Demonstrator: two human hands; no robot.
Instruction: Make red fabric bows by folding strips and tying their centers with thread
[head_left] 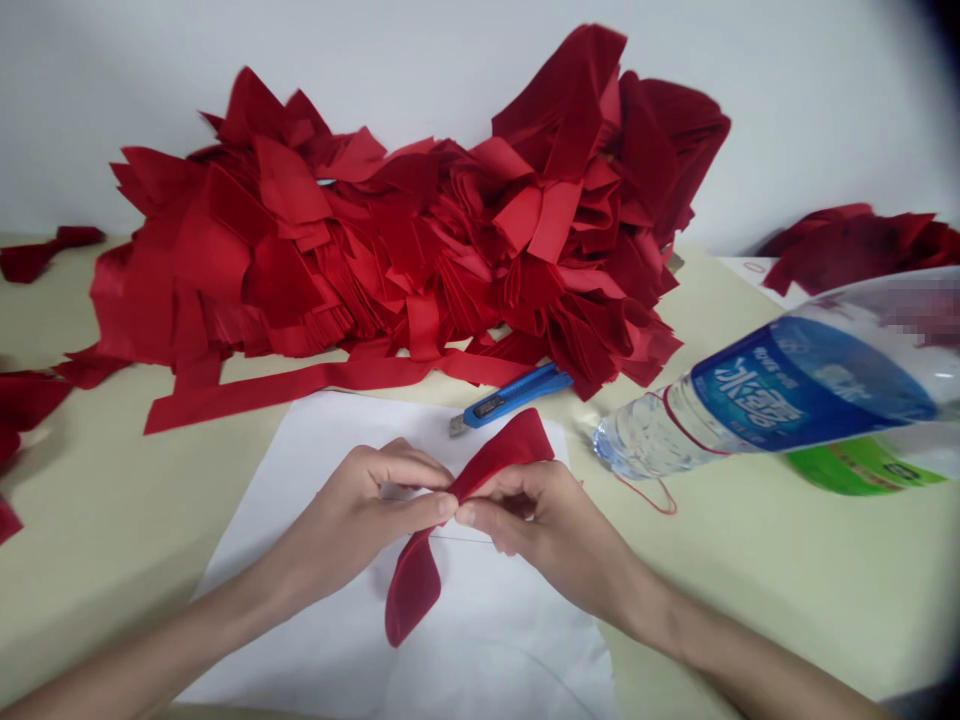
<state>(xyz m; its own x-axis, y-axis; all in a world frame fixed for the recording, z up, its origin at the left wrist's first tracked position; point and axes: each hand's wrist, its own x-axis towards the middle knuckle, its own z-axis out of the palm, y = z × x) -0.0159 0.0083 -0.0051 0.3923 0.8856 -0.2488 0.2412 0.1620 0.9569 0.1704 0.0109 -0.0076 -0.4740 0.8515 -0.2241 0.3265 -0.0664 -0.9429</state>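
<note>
Red cloth strip (415, 588) bent double; fingers of left hand (367, 510) and right hand (540, 520) pinch it closed above white paper sheet (495, 640).

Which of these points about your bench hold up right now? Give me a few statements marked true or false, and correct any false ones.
1. The left hand and right hand both pinch a red fabric strip above a white paper. True.
2. The red fabric pile sits on the white paper. False: it lies beyond the paper, on a pale green table.
3. A blue box cutter lies by the front of the pile, with neither hand on it. True.
4. The water bottle stands upright. False: it is tilted over, neck toward the hands, with a red thread looped around it.
</note>
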